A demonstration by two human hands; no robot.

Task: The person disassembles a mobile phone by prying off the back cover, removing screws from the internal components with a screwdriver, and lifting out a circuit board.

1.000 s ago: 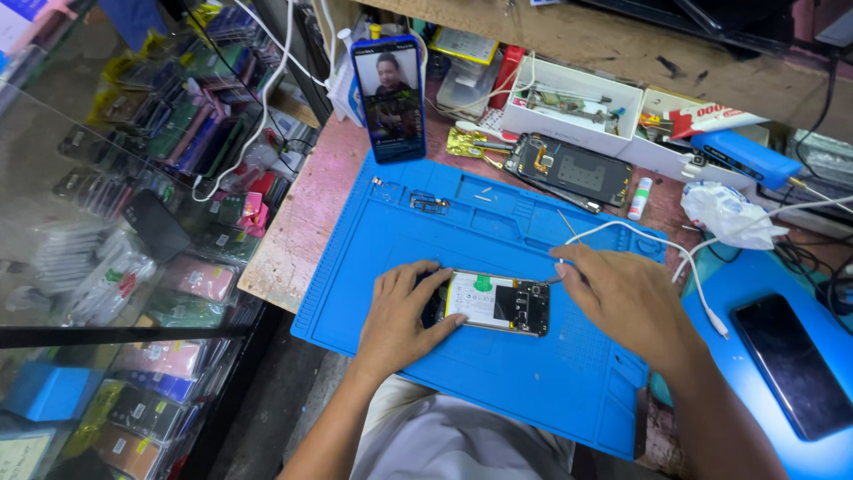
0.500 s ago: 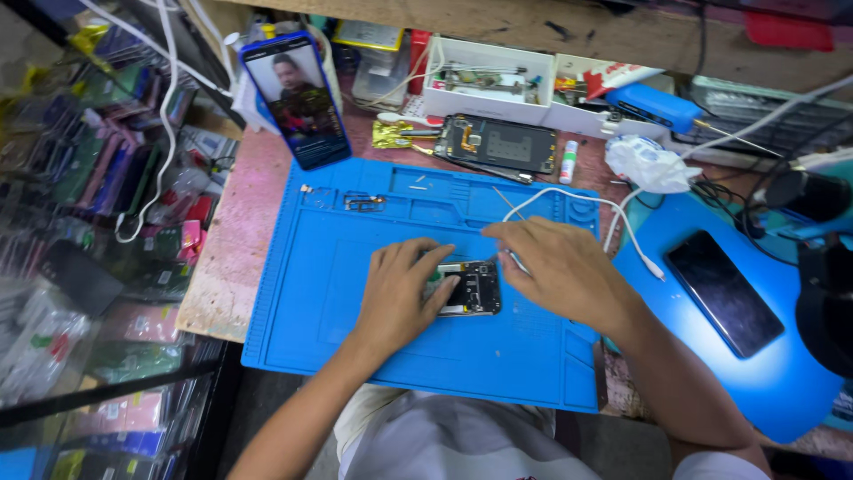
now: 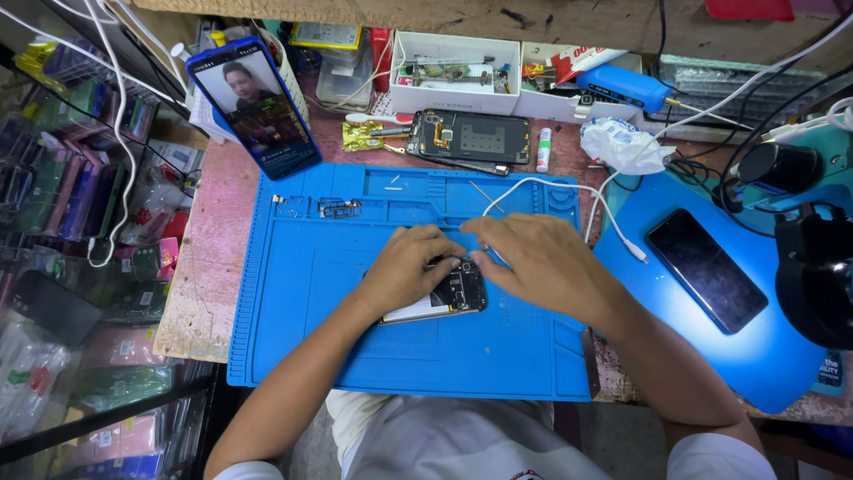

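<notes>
Mostly hidden, the opened phone (image 3: 449,293) lies on the blue mat (image 3: 355,347) under both hands. Left hand (image 3: 404,271) rests on it with bent fingers pressing its top; right hand (image 3: 538,262) covers its upper edge, and its fingertips I cannot see. I count four phones: this one, one propped with lit screen (image 3: 258,107), one open at the back (image 3: 469,138), one dark (image 3: 706,269)
</notes>
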